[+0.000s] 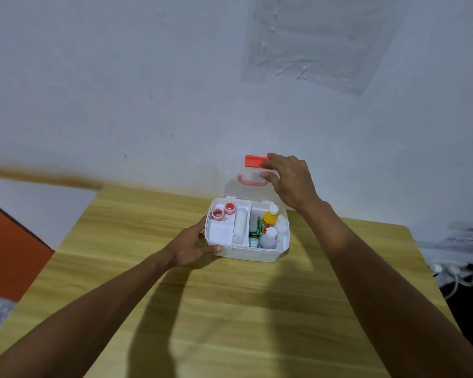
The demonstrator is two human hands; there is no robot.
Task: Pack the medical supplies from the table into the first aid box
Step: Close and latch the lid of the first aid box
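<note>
Two hands are on the first aid box (250, 253) in the head view, and no loose supplies show on the wooden table (230, 309) around it. The box sits toward the far edge of the table, close to the wall, with its clear lid (246, 190) standing upright behind it. Inside, two red-and-white tape rolls (229, 208) fill the left tray. A yellow bottle (270, 218), a white bottle (269, 238) and a green packet (256, 230) crowd the right compartment.

The left hand (191, 244) grips the box's near left corner, with the thumb laid along the front wall and the fingers wrapped round the side. The right hand (291, 178) pinches the top edge of the lid: the fingers curl over it beside the red latch (253, 160), and the thumb sits lower, by the red handle (250, 182).

Packing looks finished, so the step in hand is probably closing the lid. To do that well, the left hand should brace the box so it does not slide or tip back. The right hand should swing the lid forward in a smooth arc. The yellow bottle's cap appears to stand near rim height. If the lid meets resistance there, it is better to reseat the bottle than to force the lid. Once the lid is down, the fingers should clear the rim before the latch is pressed home.
</note>
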